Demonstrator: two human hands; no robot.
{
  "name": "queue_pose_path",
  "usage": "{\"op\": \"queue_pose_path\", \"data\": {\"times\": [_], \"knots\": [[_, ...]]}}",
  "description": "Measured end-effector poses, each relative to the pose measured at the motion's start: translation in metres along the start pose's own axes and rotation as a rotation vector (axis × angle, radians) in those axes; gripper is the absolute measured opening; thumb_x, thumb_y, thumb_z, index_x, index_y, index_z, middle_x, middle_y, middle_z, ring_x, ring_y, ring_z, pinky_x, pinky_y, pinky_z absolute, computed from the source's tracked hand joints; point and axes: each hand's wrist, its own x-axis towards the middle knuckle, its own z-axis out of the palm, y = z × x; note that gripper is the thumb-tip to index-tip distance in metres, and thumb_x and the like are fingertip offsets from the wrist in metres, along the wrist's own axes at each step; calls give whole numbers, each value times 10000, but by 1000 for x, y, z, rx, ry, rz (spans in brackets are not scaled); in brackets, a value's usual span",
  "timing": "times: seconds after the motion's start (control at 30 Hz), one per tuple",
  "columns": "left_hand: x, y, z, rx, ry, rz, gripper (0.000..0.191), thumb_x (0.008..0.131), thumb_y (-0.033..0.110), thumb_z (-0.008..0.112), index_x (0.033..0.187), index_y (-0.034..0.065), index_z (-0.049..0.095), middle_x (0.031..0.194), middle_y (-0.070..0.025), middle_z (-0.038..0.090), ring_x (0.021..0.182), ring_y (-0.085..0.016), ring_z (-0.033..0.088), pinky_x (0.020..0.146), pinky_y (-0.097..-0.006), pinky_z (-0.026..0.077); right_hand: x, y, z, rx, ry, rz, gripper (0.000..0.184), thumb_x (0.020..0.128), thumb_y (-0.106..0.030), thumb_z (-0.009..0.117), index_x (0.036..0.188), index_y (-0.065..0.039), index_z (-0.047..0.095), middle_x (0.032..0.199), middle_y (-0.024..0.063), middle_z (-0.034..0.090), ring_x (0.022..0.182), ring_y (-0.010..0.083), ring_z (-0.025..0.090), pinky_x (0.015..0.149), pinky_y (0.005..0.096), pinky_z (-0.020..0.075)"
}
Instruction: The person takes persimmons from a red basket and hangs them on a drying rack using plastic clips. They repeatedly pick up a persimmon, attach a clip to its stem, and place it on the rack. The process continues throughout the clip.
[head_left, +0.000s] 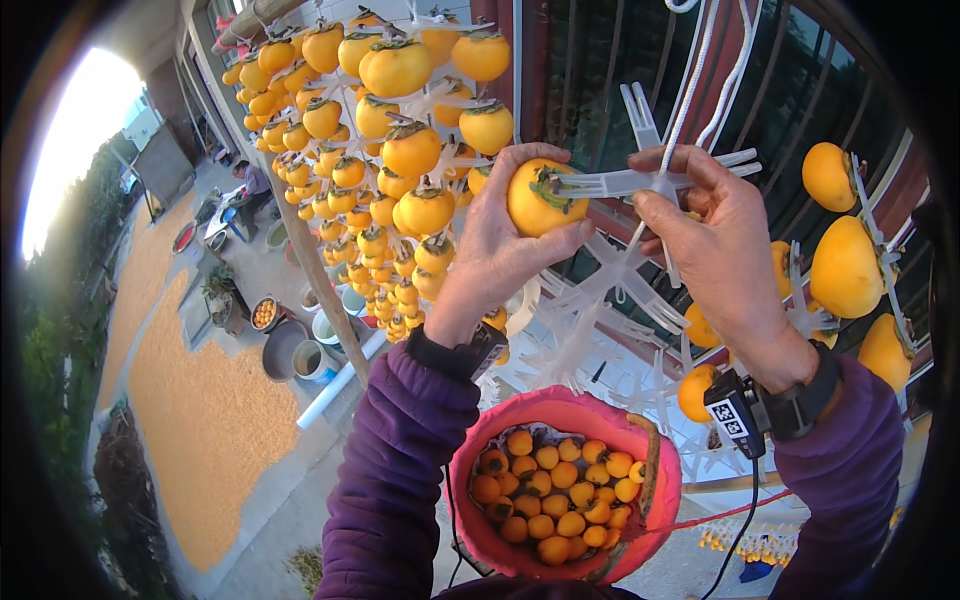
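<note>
My left hand grips a peeled yellow-orange persimmon, its leafy calyx and stem turned towards a clear plastic prong. That prong belongs to a star-shaped plastic hanger on a white rope. The thumb and fingers of my right hand pinch the hanger's hub where the rope passes through. The stem meets the prong's tip; whether it is wedged in the slot I cannot tell. Below my hands, more star hangers hang on the rope without fruit. A red-pink basket below holds many persimmons.
Dense strings of persimmons hang from a wooden pole at left, others at right. Barred windows stand behind. Left in the yard are buckets, spread orange-yellow grains and a seated person.
</note>
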Motion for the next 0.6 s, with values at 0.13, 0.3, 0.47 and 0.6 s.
{"op": "queue_pose_path", "data": {"times": [0.13, 0.3, 0.47, 0.6], "knots": [[-1, 10, -1, -58, -74, -88, 581, 779, 163, 810, 1273, 50, 525, 1105, -44, 620, 964, -109, 616, 829, -252, 532, -1, 4, 4, 123, 8, 11, 235, 968, -77, 617, 1194, -15, 634, 886, 51, 698, 706, 63, 635, 670, 221, 538], [-1, 20, 0, -164, -115, -115, 568, 803, 136, 809, 1271, 38, 502, 1049, -43, 640, 895, -89, 629, 785, -244, 543, -4, 13, 8, 230, 10, -42, 225, 968, -72, 621, 1183, -11, 642, 887, 46, 702, 713, 67, 657, 674, 219, 551], [-1, 12, -3, -248, -139, -94, 563, 823, 135, 819, 1278, 36, 503, 1023, -36, 651, 867, -97, 646, 775, -246, 556, -2, 8, 7, 134, -24, -91, 270, 968, -166, 645, 1211, -49, 649, 911, 32, 708, 761, 60, 667, 679, 201, 532], [-4, 3, -5, -373, -141, -50, 674, 862, 171, 795, 1391, 47, 396, 1060, -87, 648, 847, -160, 668, 726, -298, 569, -8, -8, 7, 26, -50, 17, 283, 1005, -264, 616, 1177, -40, 637, 953, 47, 660, 799, 93, 679, 720, 211, 573]]}}
